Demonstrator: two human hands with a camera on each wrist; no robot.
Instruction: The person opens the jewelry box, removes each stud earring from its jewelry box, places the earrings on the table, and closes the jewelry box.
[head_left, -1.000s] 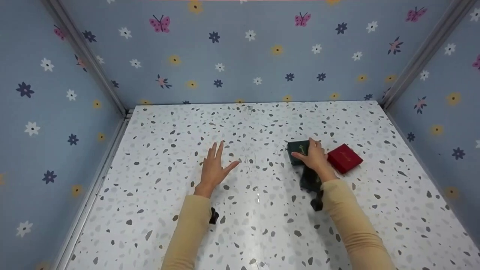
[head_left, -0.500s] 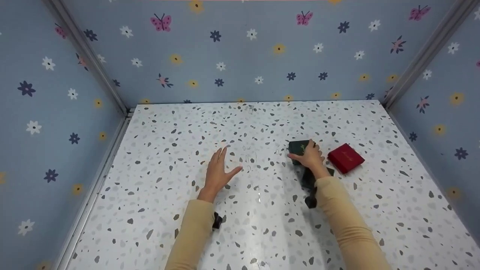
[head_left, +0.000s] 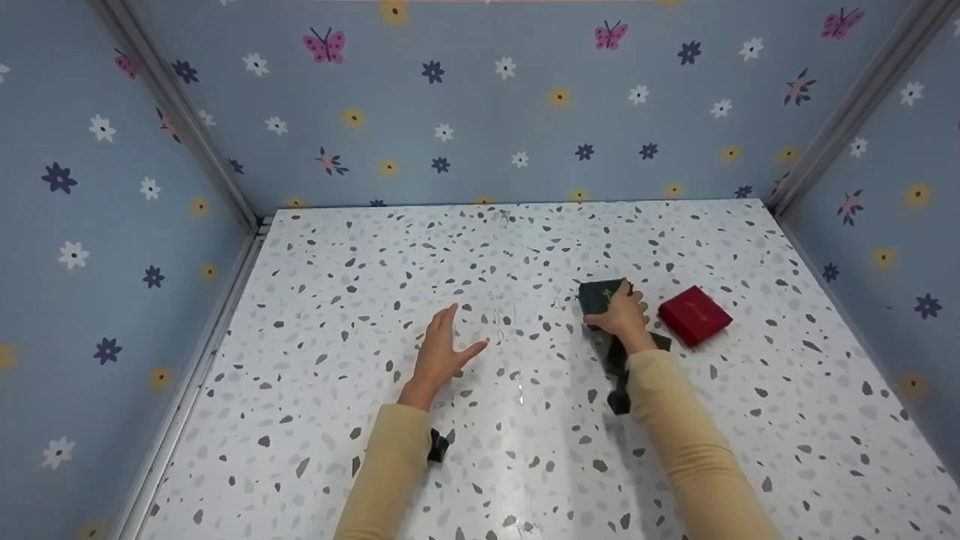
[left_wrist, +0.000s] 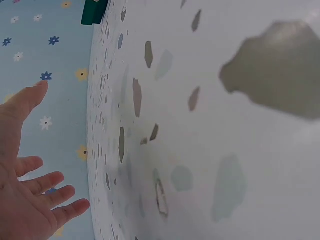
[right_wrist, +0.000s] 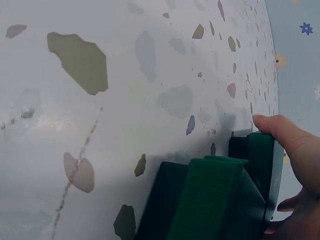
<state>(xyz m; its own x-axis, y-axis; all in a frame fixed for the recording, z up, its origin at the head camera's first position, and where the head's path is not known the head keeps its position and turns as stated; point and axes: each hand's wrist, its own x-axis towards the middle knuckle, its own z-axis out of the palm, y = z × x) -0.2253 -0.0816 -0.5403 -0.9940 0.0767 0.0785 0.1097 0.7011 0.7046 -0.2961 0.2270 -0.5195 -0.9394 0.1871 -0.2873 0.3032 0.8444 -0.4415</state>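
Note:
My right hand (head_left: 625,311) pinches a small dark green box (head_left: 598,295) with gold script on its lid. Its thumb lies along the near left side, and the fingers reach over the right side. Beneath the right wrist is a second dark green box (right_wrist: 200,205), mostly hidden by the arm in the head view. A red box (head_left: 695,316) with gold script sits turned at an angle to the right of this hand. My left hand (head_left: 439,356) holds nothing, fingers extended and thumb spread, over the left-centre part of the table.
The white speckled table (head_left: 360,255) is bounded by a blue flowered back wall (head_left: 480,105) and similar side walls. A black wrist camera (head_left: 619,401) hangs under the right sleeve, and another black camera (head_left: 438,445) under the left.
My right hand has settled with its thumb lower along the green box, uncovering a corner of the second box. My left hand has drawn slightly back toward me and to the right.

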